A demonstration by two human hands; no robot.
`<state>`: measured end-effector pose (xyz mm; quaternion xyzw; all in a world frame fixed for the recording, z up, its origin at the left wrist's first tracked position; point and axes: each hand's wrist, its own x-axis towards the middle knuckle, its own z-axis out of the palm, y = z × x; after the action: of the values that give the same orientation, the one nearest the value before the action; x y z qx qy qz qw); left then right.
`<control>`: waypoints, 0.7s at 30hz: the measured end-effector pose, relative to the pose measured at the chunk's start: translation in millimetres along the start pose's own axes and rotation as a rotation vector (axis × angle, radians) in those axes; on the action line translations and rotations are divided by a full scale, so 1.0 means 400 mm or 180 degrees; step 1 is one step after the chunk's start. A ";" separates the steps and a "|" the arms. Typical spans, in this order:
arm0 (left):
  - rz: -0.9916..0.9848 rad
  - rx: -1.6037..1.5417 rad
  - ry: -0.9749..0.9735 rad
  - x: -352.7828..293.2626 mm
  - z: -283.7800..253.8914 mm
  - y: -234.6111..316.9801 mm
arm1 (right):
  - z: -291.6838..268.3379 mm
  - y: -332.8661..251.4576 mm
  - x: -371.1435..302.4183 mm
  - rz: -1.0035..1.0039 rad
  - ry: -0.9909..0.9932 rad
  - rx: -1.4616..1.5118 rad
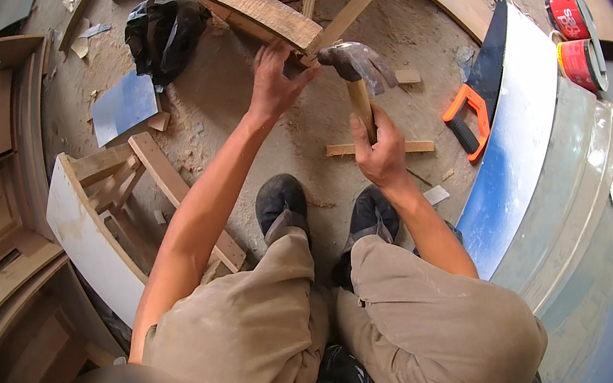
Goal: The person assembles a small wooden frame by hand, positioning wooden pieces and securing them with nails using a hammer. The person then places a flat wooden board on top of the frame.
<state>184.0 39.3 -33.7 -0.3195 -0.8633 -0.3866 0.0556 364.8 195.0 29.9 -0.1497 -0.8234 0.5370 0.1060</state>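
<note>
My right hand [381, 148] is wrapped around the wooden handle of a claw hammer [360, 61]. The hammer's dark metal head is level with the near end of a wooden frame [257, 4], very close to it. That frame has a thick, curved, rough-sawn edge and thinner slats running off to the far right. At its near end my left hand [277, 82] grips the wood, fingers on the edge and thumb stretched toward the hammer head. Whether a nail is between the fingers cannot be made out.
An orange-handled handsaw [478, 119] leans by a blue-and-white panel [507, 140] on the right, with red cans [570, 17] beyond. A second wooden frame [91, 222] stands left. A black plastic bag [163, 35], a wood strip [380, 148] and offcuts lie on the dusty floor.
</note>
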 end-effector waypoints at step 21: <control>-0.0054 -0.0306 0.0259 -0.008 0.019 0.005 | 0.008 0.022 -0.010 -0.0073 0.0216 -0.0001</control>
<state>188.8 44.2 -38.8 -0.2985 -0.8435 -0.4407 0.0720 368.8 194.2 20.4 -0.1585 -0.8210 0.5303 0.1400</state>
